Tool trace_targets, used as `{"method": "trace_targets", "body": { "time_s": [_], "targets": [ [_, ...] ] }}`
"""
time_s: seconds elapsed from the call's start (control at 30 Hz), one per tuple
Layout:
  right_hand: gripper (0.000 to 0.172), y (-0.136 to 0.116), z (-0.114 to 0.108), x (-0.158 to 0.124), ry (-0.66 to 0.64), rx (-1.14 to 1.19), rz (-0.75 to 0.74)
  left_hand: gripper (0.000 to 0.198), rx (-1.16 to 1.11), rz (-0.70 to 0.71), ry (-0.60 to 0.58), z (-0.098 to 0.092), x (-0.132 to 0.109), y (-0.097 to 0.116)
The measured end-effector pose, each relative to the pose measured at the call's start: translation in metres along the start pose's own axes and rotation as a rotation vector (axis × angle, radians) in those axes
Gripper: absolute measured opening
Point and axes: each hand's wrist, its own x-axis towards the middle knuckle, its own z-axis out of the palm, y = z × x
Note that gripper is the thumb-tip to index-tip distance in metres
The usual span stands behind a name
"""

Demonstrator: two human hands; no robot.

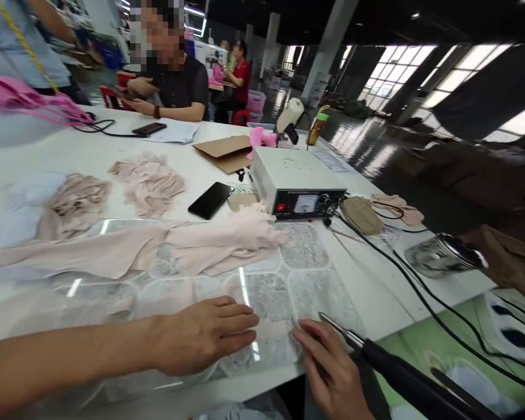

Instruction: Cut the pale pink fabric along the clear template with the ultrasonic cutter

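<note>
My left hand (pixel 205 335) lies flat, fingers stretched out, pressing on pale fabric (pixel 271 335) over a glass-topped patterned board (pixel 315 291) at the table's near edge. My right hand (pixel 332 373) is closed round a black pen-like heated tool (pixel 398 373), whose metal tip points up and left near the fabric's edge. Its black cable (pixel 420 291) runs back toward a white control box (pixel 295 181) with a dial and a red switch. A long pink fabric piece (pixel 166 248) lies across the board beyond my hands.
Piles of pink fabric scraps (pixel 149 181) and a black phone (pixel 210 199) lie mid-table. A metal stand (pixel 441 254) sits at right, cardboard (pixel 227 151) behind the box. A person in black sits at the far side; others work further back.
</note>
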Motion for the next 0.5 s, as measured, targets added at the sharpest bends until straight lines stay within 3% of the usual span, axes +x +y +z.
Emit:
{"method": "trace_targets", "body": {
  "time_s": [0.23,0.5],
  "targets": [
    [0.005,-0.016,0.012,0.007,0.035,-0.021,0.157,0.029,0.073,0.035,-0.012,0.020,0.003,-0.004],
    [0.010,-0.015,0.021,0.007,0.058,0.006,0.176,0.024,0.070,0.025,0.002,0.019,-0.002,-0.003]
  ]
}}
